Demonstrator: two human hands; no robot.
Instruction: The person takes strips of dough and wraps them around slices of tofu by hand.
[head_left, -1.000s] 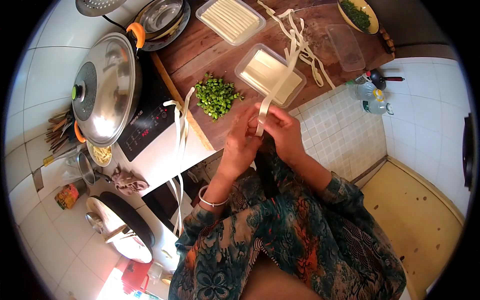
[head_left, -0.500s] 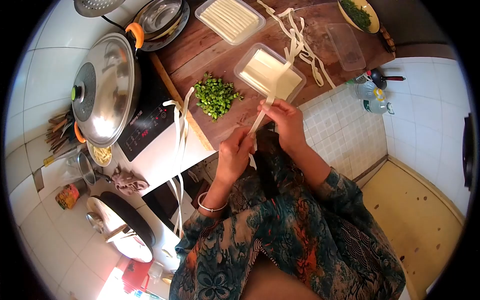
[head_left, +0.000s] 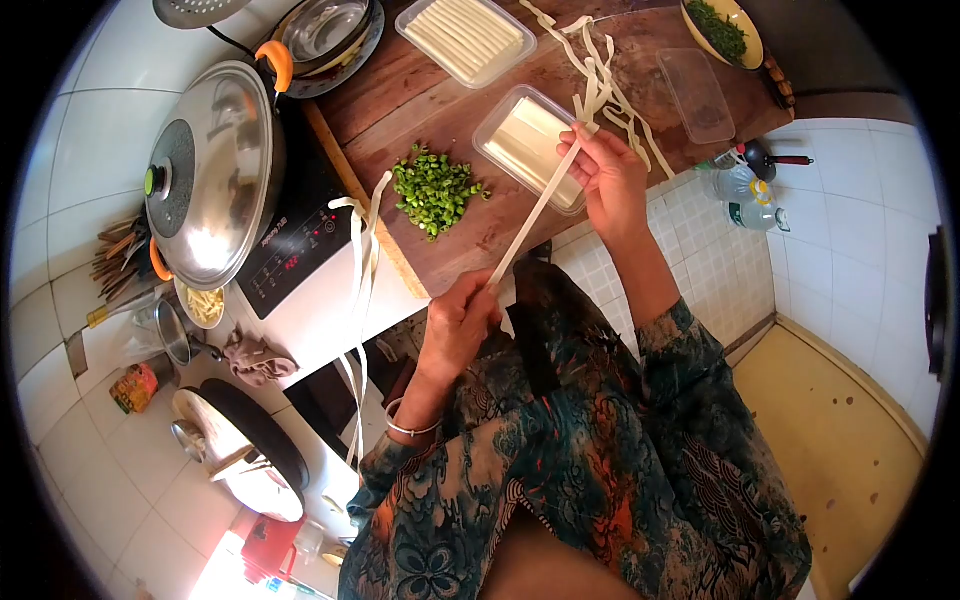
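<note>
A pale, flat dough strip is stretched slantwise between my two hands, above the board's front edge. My left hand is closed on its lower end, and a short piece hangs below the fingers. The upper end is pinched in my right hand, over the near side of a plastic container of flat dough pieces. Behind it, another plastic container holds dough sticks. Stretched noodles lie on the wooden board beyond my right hand.
Chopped greens are heaped on the board. To the left, a lidded wok sits on an induction cooker. Long noodles hang over the counter edge. An upturned plastic lid and a bowl of herbs are at right.
My right hand has moved up and right, away from my left hand. The dough strip between them has become longer and narrower. My left hand has shifted slightly down and left.
</note>
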